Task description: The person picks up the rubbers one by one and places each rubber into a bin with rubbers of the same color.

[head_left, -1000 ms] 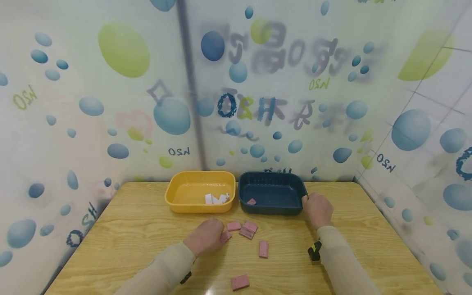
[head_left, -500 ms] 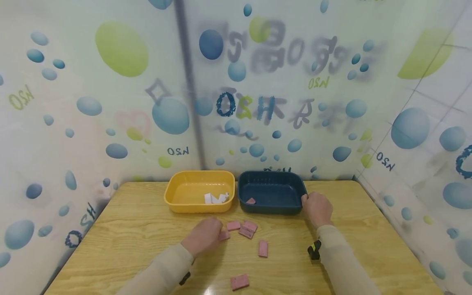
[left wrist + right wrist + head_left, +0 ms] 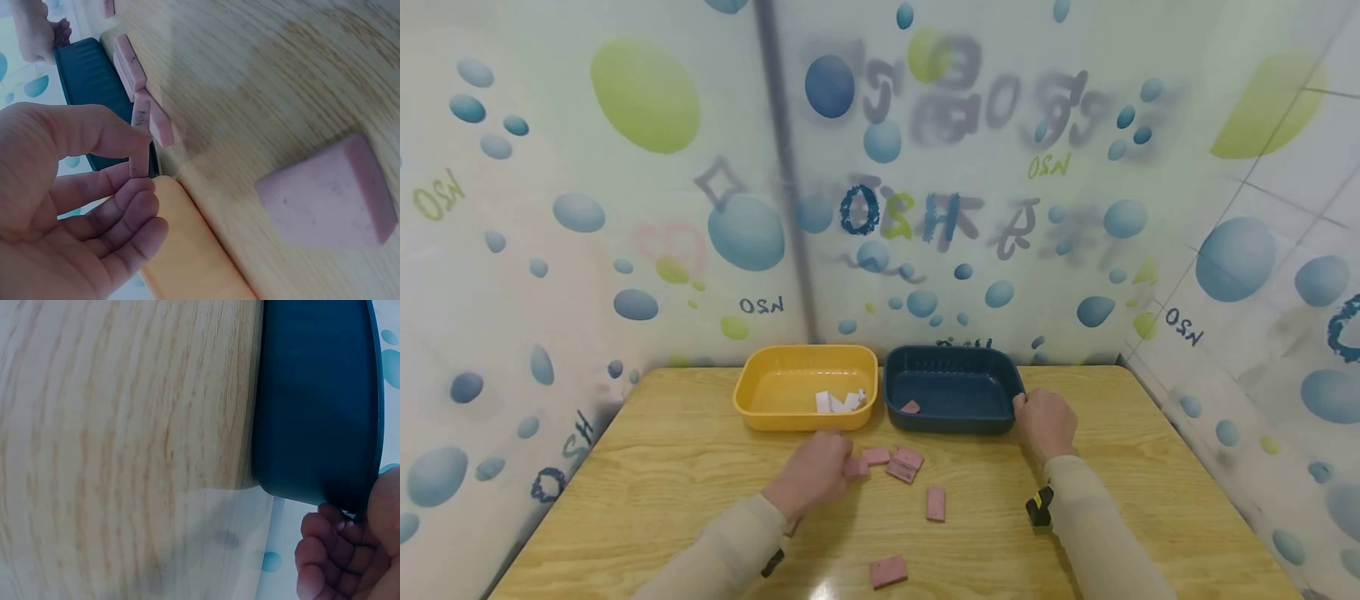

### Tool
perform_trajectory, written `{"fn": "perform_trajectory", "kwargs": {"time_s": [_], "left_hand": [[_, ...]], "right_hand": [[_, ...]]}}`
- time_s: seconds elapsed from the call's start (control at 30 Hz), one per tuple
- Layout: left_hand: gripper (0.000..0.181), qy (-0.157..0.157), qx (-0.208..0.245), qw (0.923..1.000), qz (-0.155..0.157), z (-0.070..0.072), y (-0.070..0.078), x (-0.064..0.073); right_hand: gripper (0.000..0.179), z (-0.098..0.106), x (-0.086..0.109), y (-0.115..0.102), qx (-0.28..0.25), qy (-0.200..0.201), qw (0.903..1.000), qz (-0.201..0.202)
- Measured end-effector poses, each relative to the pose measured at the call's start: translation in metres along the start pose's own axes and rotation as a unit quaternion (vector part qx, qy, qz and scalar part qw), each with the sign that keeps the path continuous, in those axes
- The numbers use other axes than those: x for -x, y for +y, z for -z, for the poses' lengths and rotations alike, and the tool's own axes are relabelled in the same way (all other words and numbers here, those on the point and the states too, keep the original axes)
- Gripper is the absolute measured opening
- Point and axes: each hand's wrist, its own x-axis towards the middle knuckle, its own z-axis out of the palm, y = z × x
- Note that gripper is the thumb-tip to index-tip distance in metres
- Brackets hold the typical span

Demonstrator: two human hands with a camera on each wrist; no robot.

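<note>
My left hand [image 3: 812, 471] pinches a pink eraser [image 3: 140, 159] between thumb and fingertips, just above the table in front of the yellow tub [image 3: 760, 422]. Close beyond it lie several more pink erasers [image 3: 906, 468], some leaning on each other. Under my left wrist another pink eraser [image 3: 325, 194] shows, mostly hidden in the head view. My right hand [image 3: 1047, 423] grips the near right corner of the dark blue tub [image 3: 953, 423], thumb and curled fingers at its rim [image 3: 359, 509]. One pink piece [image 3: 911, 407] lies inside that tub.
Several white pieces [image 3: 839, 404] lie in the yellow tub, which stands beside the blue one at the back of the wooden table [image 3: 685, 450]. Single pink erasers lie at the middle [image 3: 936, 505] and near the front [image 3: 888, 572]. A patterned curtain [image 3: 880, 167] hangs behind.
My left hand has moved slightly back and left with the pink eraser, and a pink edge now shows under its wrist. My right hand stays on the blue tub.
</note>
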Motion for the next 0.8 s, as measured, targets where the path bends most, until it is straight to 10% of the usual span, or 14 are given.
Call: {"fn": "perform_trajectory", "kwargs": {"time_s": [0.8], "left_hand": [[0.012,0.106,-0.027,0.9926,-0.053,0.0043,0.0081,-0.0050]], "right_hand": [[0.052,-0.0021,0.0003,0.0011,-0.002,0.005,1.0000,0.006]]}}
